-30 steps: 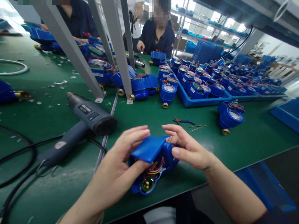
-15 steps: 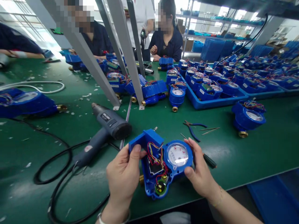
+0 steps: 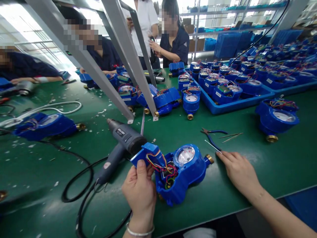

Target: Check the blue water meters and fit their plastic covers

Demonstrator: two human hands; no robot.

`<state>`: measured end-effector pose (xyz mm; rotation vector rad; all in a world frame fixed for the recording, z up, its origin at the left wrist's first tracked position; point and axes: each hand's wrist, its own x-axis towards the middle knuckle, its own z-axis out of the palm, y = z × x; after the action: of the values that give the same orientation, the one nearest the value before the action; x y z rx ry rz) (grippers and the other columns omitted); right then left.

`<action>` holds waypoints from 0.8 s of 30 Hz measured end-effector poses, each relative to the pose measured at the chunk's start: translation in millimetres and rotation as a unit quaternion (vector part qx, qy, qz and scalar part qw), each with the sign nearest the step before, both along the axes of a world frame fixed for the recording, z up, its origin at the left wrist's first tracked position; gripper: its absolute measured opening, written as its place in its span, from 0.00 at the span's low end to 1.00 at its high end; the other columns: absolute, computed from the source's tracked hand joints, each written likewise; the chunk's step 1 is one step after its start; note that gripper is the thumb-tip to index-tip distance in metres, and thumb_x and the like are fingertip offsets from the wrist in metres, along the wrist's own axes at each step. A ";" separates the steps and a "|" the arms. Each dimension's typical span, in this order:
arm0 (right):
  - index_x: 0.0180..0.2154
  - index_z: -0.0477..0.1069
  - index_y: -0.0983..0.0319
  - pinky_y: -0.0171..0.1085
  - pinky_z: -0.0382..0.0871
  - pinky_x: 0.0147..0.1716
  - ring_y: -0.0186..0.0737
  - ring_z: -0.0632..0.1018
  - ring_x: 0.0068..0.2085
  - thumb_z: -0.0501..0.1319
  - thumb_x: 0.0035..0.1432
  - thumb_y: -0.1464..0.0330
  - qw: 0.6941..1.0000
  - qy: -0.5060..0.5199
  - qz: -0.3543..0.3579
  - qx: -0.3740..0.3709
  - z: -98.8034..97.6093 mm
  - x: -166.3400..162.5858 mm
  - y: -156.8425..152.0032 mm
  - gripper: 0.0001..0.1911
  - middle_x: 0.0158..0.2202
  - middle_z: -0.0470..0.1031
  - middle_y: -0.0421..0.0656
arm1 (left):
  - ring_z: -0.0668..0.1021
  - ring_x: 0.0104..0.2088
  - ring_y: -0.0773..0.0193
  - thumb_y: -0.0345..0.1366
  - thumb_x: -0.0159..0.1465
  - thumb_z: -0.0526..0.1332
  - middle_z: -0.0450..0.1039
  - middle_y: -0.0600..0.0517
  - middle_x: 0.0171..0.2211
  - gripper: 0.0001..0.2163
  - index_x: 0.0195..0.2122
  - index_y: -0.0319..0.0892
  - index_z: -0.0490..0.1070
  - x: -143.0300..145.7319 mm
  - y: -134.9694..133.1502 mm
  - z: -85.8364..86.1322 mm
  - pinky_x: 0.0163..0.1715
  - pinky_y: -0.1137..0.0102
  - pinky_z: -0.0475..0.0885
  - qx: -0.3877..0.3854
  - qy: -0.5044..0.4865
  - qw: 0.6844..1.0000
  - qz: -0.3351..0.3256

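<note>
Water meter [image 3: 184, 172]: open blue unit resting on the green worktop [image 3: 247, 132] near its front edge, dial up, so the wiring shows.
Cover [image 3: 145, 152]: hinged back at the meter's left, baring coloured wires [image 3: 160, 165].
Left hand [image 3: 140, 193]: grip clamped on the cover, steadying the meter.
Right hand [image 3: 239, 172]: right of the meter, grip apart, fingers flat by a thin probe [image 3: 213, 146].
Pliers [image 3: 210, 135]: behind the probe.
Heat gun [image 3: 123, 140]: just left of the meter, within reach.

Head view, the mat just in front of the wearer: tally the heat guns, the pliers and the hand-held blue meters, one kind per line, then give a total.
heat gun: 1
pliers: 1
blue meter, in the left hand: 1
Total: 3
</note>
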<state>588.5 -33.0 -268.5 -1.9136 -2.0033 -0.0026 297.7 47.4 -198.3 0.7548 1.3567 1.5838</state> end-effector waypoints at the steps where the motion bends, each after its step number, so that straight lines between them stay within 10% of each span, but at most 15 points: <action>1: 0.54 0.73 0.62 0.53 0.68 0.38 0.57 0.75 0.45 0.47 0.64 0.78 1.000 -0.008 -0.007 -0.003 2.6 8.0 5.4 0.23 0.50 0.76 0.52 | 0.82 0.31 0.61 0.45 0.62 0.65 0.80 0.51 0.32 0.13 0.38 0.40 0.74 0.5 0.6 1.1 0.38 0.65 0.80 -0.003 -0.002 1.000 0.000; 6: 0.52 0.74 0.66 0.64 0.62 0.50 0.67 0.68 0.56 0.49 0.69 0.66 0.998 0.003 -0.055 0.037 23.4 20.2 32.4 0.19 0.59 0.65 0.60 | 0.82 0.29 0.62 0.45 0.61 0.66 0.79 0.52 0.30 0.12 0.36 0.40 0.74 2.2 -2.5 5.5 0.36 0.65 0.80 -0.010 0.017 1.000 0.002; 12: 0.70 0.39 0.60 0.52 0.62 0.60 0.55 0.63 0.64 0.47 0.55 0.33 0.937 0.330 0.116 -0.002 34.9 -56.3 17.2 0.54 0.66 0.54 0.54 | 0.81 0.29 0.61 0.47 0.63 0.63 0.80 0.53 0.31 0.13 0.38 0.41 0.75 0.7 -12.8 6.6 0.37 0.66 0.80 -0.020 0.084 0.996 -0.002; 24: 0.44 0.77 0.60 0.45 0.69 0.45 0.45 0.76 0.42 0.50 0.65 0.43 0.857 0.436 0.275 -0.019 37.5 -64.2 99.9 0.30 0.40 0.78 0.46 | 0.71 0.22 0.68 0.43 0.60 0.64 0.69 0.57 0.25 0.10 0.36 0.44 0.66 -10.1 -33.8 33.0 0.21 0.74 0.69 -0.073 0.102 0.974 -0.187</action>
<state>524.3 66.9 -231.0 -0.9635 -1.7640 0.8871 287.6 13.6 -165.3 1.0358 1.3631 1.1235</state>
